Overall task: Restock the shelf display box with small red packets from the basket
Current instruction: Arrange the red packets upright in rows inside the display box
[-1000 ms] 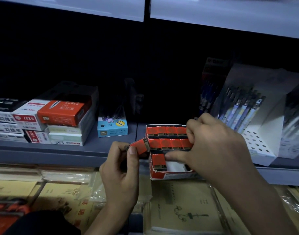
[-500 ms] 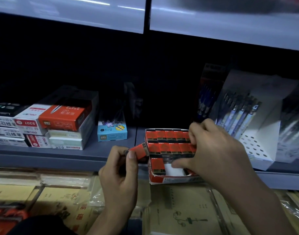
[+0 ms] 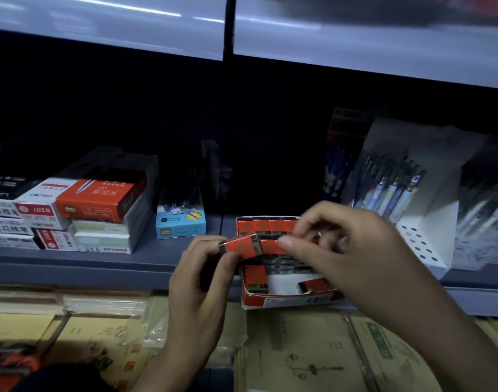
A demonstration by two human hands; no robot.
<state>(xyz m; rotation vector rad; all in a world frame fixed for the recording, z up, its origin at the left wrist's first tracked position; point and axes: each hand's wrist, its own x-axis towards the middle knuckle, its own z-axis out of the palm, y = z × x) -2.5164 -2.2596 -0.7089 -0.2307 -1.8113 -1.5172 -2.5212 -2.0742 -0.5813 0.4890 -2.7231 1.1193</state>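
Note:
The red display box (image 3: 287, 300) stands at the front edge of the grey shelf (image 3: 100, 263), with rows of small red packets (image 3: 266, 225) inside and a white gap in its front row. One packet (image 3: 312, 287) lies loose and tilted in that gap. My left hand (image 3: 197, 292) pinches a red packet (image 3: 240, 244) just left of the box, level with its middle row. My right hand (image 3: 363, 264) hovers over the box, fingers bent, its thumb tip close to that packet's right end. Nothing shows between its fingers. No basket is in view.
Left on the shelf are stacked stationery boxes (image 3: 95, 202) and a small blue box (image 3: 181, 223). A white pen display (image 3: 411, 210) stands to the right. Wrapped brown notebooks (image 3: 312, 352) lie below the shelf. Another shelf (image 3: 355, 38) hangs overhead.
My right hand left a packet lying in the box's front row and rose up and left toward the packet in my left hand. My left hand lifted its packet slightly.

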